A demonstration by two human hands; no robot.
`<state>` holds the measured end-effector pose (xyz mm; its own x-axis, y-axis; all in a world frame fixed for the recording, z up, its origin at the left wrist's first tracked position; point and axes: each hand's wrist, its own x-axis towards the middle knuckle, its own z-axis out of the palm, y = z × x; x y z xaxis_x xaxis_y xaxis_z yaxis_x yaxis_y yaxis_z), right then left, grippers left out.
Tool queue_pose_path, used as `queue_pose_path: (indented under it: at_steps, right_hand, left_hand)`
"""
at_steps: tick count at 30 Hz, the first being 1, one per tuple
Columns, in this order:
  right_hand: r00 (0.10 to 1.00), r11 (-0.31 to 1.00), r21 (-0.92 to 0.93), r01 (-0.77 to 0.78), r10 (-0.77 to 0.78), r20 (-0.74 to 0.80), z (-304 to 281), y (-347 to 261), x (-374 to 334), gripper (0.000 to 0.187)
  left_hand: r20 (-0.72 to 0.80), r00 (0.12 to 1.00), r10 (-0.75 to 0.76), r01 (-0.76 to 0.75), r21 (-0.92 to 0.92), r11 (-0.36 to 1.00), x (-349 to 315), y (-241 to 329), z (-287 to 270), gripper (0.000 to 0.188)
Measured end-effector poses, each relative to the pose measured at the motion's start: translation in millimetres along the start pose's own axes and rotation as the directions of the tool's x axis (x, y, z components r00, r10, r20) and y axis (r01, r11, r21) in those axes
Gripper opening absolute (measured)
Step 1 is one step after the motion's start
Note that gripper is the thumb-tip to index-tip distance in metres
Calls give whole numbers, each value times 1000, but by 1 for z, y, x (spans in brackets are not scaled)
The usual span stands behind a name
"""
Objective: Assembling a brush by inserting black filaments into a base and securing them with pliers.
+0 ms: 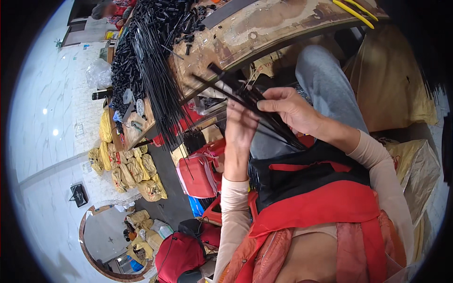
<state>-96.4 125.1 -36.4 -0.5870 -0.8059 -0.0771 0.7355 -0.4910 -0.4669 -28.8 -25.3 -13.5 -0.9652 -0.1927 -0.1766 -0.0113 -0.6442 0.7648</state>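
Note:
A bundle of thin black rods (279, 131) slants in front of me, its upper end near the workbench edge and its lower end over my black and red apron (321, 198). My left hand (239, 126) is closed around the bundle from the left, its fingers partly hidden and blurred. On the right side, my right hand (295, 111) pinches the rods between thumb and fingers. A short black tube-like piece (215, 69) sticks out at the bundle's upper end; I cannot tell what it is fixed to.
On the wooden workbench (236, 45) lie a long pile of black rods (158, 75), a heap of small black plastic parts (125, 70) and yellow-handled pliers (356, 13). A red padded seat (196, 174) stands left of me, with yellow sacks (130, 167) beyond. A brown sack (391, 80) is at right.

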Motion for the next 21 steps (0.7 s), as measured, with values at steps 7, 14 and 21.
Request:
queue_pose_path:
  at_steps: [7, 14, 21]
  right_hand:
    - [965, 969, -132, 211, -228, -133, 18, 8, -16, 15]
    - [968, 947, -218, 235, -248, -34, 41, 4, -23, 12]
    - [989, 993, 58, 100, -106, 102, 18, 4, -13, 18]
  left_hand:
    - [-16, 913, 407, -290, 677, 677, -25, 7, 59, 27]
    - [-96, 888, 450, -311, 596, 740, -40, 25, 61, 23]
    - [-59, 893, 447, -344, 552, 760, -47, 19, 59, 23]
